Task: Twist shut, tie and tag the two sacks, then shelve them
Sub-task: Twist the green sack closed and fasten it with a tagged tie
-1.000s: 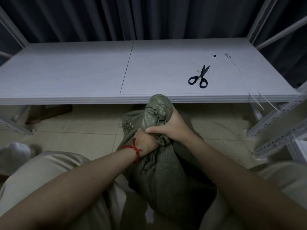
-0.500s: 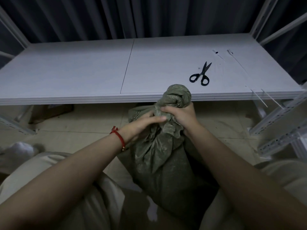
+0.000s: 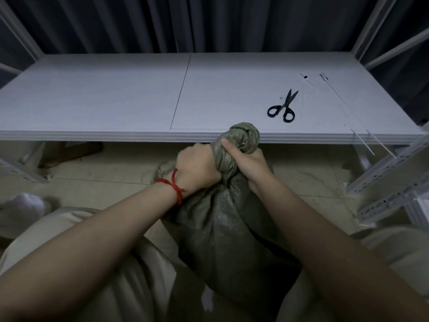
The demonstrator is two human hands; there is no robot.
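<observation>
A grey-green woven sack point(image 3: 222, 228) stands on the floor between my knees, its neck gathered and twisted into a knob just in front of the shelf edge. My left hand point(image 3: 197, 168), with a red string at the wrist, grips the neck from the left. My right hand point(image 3: 246, 161) grips the neck from the right, thumb laid across the cloth just below the knob. Two white cable ties point(image 3: 334, 94) lie on the right of the white shelf board point(image 3: 116, 94), their tails reaching over its front edge. A second sack is not in view.
Black scissors point(image 3: 283, 108) lie on the shelf board right of the middle seam. Perforated white shelf rails point(image 3: 390, 180) stick out at the right and at the far left. A cardboard box point(image 3: 69, 152) sits under the shelf. A dark curtain hangs behind.
Both hands have risen with the sack's neck and wound it tighter. The left hand has closed round the neck from an open hold on the loose folds.
</observation>
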